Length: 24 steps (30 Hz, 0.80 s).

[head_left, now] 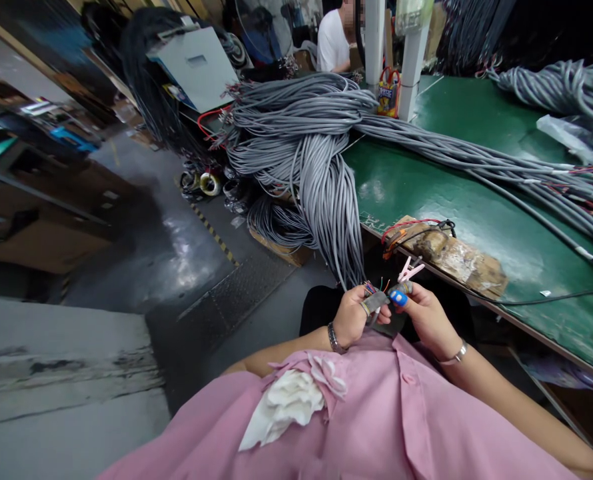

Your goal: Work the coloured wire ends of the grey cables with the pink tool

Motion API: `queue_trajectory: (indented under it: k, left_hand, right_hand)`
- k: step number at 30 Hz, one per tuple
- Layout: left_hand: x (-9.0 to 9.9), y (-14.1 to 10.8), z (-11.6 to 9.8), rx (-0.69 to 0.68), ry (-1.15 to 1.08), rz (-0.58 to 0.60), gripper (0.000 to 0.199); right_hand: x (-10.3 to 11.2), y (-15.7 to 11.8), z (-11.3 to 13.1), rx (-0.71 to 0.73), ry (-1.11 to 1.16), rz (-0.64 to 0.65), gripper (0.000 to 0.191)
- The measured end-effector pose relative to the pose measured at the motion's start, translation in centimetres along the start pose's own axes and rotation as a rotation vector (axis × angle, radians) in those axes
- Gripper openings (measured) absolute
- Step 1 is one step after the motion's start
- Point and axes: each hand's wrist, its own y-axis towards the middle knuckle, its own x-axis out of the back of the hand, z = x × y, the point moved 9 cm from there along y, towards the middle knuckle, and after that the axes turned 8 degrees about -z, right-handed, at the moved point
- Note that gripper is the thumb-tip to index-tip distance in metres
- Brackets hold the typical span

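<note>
My left hand [352, 316], its thumb wrapped in grey tape, is closed round the end of a grey cable in front of my lap. Thin coloured wires [371, 287] fan out from its grip. My right hand [430, 321] is pinched close beside it, with blue tape on the thumb and grey tape on a finger. What lies between its fingertips is too small to make out. A pink clothespin [409, 270] stands just above the right hand, by the table edge; I cannot tell whether the hand touches it.
A large bundle of grey cables [329, 180] hangs over the corner of the green table [541, 267]. A taped cardboard piece [456, 257] with clip leads lies near its edge. A grey box [196, 70] stands back left. A person in white [332, 41] sits behind.
</note>
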Motion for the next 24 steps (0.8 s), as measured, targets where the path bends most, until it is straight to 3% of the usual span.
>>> queue_trajectory:
  k: [5,9,12,17,24]
  left_hand:
    - [-0.2,-0.1,-1.3,-0.034,-0.041,-0.016,0.032]
    - [-1.2,-0.2,-2.2,-0.032,-0.083,0.025,0.026]
    - [-2.4,-0.1,-2.5,-0.008,-0.110,0.091,0.024]
    - [-3.6,0.3,-2.2,0.008,-0.112,0.131,0.022]
    - [-3.7,0.4,-1.0,0.068,-0.063,0.132,0.025]
  right_hand:
    - [1.0,0.4,-1.5,-0.051,0.129,-0.006,0.019]
    - [2.4,1.9,-2.2,-0.146,0.364,-0.047,0.037]
    - [2.3,3.0,-1.7,-0.174,0.413,-0.019,0.043]
    - [1.5,3.6,0.0,-0.093,0.412,-0.036,0.043]
    - [1.4,3.1,-0.4,-0.144,0.465,-0.110,0.032]
